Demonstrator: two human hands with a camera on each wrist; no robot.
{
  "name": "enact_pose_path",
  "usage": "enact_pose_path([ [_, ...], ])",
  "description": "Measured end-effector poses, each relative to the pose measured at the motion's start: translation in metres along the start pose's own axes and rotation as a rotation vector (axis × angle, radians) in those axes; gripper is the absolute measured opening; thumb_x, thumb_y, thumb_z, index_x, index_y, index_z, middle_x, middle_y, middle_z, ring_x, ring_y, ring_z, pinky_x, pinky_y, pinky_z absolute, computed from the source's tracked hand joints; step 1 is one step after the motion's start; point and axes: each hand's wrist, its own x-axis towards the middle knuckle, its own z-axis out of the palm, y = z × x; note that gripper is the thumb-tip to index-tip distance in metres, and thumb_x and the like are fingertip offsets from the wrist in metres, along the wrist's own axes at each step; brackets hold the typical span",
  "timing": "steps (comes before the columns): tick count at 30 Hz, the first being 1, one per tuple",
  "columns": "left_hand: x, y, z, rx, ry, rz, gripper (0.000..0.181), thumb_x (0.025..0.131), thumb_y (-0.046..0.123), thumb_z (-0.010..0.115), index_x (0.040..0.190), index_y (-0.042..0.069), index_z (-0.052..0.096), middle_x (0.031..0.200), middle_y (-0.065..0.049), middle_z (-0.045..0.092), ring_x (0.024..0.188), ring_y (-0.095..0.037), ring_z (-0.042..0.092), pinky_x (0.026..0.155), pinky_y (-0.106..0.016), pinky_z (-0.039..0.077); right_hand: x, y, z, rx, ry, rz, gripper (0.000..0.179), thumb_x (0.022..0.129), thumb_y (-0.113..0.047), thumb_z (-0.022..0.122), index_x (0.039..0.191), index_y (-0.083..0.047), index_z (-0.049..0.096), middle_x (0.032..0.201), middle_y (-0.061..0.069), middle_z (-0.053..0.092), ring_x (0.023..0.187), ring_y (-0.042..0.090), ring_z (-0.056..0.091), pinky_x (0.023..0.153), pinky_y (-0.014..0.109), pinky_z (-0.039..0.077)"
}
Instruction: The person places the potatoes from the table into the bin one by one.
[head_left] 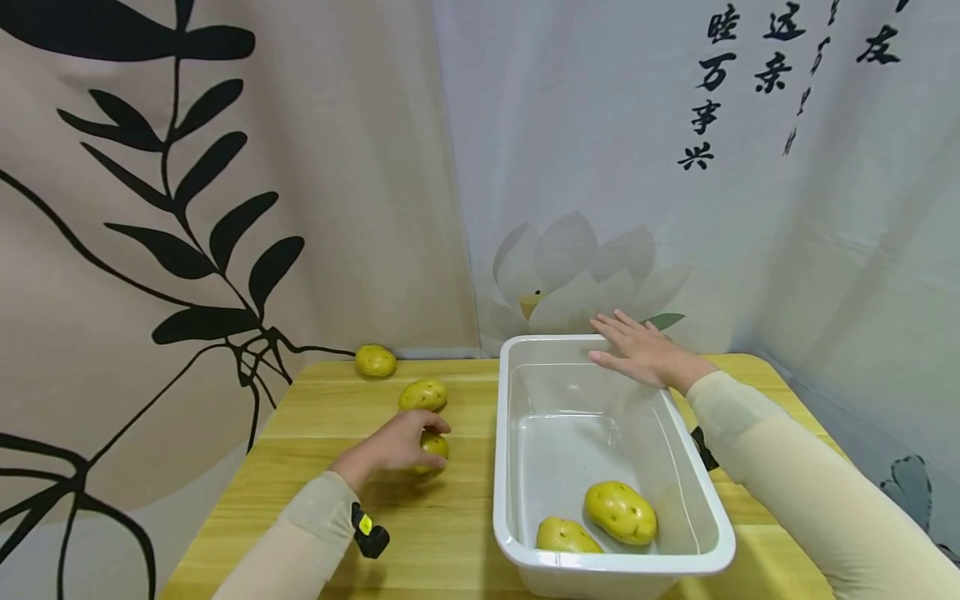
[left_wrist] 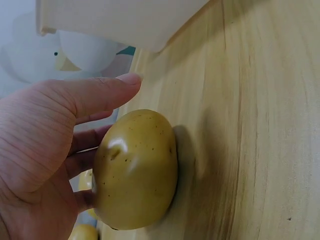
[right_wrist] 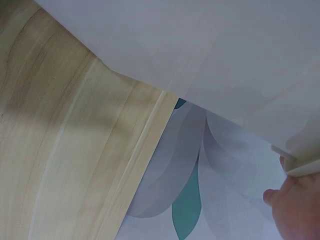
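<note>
Left hand (head_left: 390,448) hovers wide, fingers behind the potato (left_wrist: 137,172), thumb standing clear, grip loose | potato's on the table (head_left: 465,525), tub (head_left: 498,454) at its 3 o'clock | right hand (head_left: 643,352), straight-fingered, rests on tub rim, 1 o'clock | tub pair (head_left: 621,512) at 6 and 7 | far pair (head_left: 422,394) at 11 and 12
</note>
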Motion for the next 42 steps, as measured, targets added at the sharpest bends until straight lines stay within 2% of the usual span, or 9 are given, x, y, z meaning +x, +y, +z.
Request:
enact_pose_path([
  [5, 0.000, 0.003, 0.001, 0.013, -0.006, 0.002, 0.048, 0.078, 0.025, 0.082, 0.120, 0.008, 0.064, 0.117, -0.008, 0.063, 0.108, -0.020, 0.056, 0.094, -0.042, 0.045, -0.001, 0.000, 0.000, -0.005, 0.006, 0.003, 0.076, 0.097, -0.064, 0.032, 0.155, -0.017, 0.017, 0.160, 0.008, 0.012, 0.146, 0.034, 0.002, 0.108, 0.067, 0.004],
  [13, 0.000, 0.000, 0.000, 0.013, 0.004, -0.028, 0.052, 0.077, 0.029, 0.082, 0.122, 0.010, 0.063, 0.118, 0.000, 0.061, 0.113, -0.020, 0.055, 0.097, -0.042, 0.043, -0.003, -0.001, 0.001, 0.003, 0.015, -0.002, 0.075, 0.097, -0.061, 0.033, 0.155, -0.016, 0.018, 0.160, 0.010, 0.014, 0.146, 0.035, 0.003, 0.108, 0.067, 0.003],
  [19, -0.001, -0.003, -0.002, 0.009, 0.001, -0.026, 0.055, 0.075, 0.030, 0.083, 0.122, 0.010, 0.062, 0.120, -0.002, 0.061, 0.114, -0.020, 0.054, 0.097, -0.041, 0.043, -0.002, -0.001, -0.001, 0.008, 0.017, -0.001, 0.075, 0.098, -0.061, 0.033, 0.155, -0.014, 0.019, 0.159, 0.011, 0.014, 0.146, 0.035, 0.002, 0.108, 0.067, 0.002],
  [26, -0.001, -0.007, -0.001, 0.063, 0.003, 0.004, 0.058, 0.071, 0.028, 0.086, 0.120, 0.008, 0.063, 0.119, -0.004, 0.063, 0.111, -0.020, 0.056, 0.095, -0.040, 0.045, -0.002, 0.000, 0.000, 0.010, 0.018, 0.001, 0.075, 0.098, -0.061, 0.033, 0.154, -0.015, 0.020, 0.159, 0.011, 0.014, 0.146, 0.035, 0.002, 0.108, 0.067, 0.003],
  [42, -0.003, -0.019, 0.009, 0.078, -0.017, -0.008, 0.073, 0.068, 0.033, 0.088, 0.129, 0.008, 0.057, 0.128, -0.004, 0.057, 0.117, -0.023, 0.052, 0.097, -0.043, 0.043, -0.001, 0.001, 0.001, 0.012, 0.006, 0.005, 0.076, 0.097, -0.063, 0.032, 0.155, -0.016, 0.018, 0.160, 0.009, 0.013, 0.146, 0.033, 0.000, 0.108, 0.067, 0.003],
])
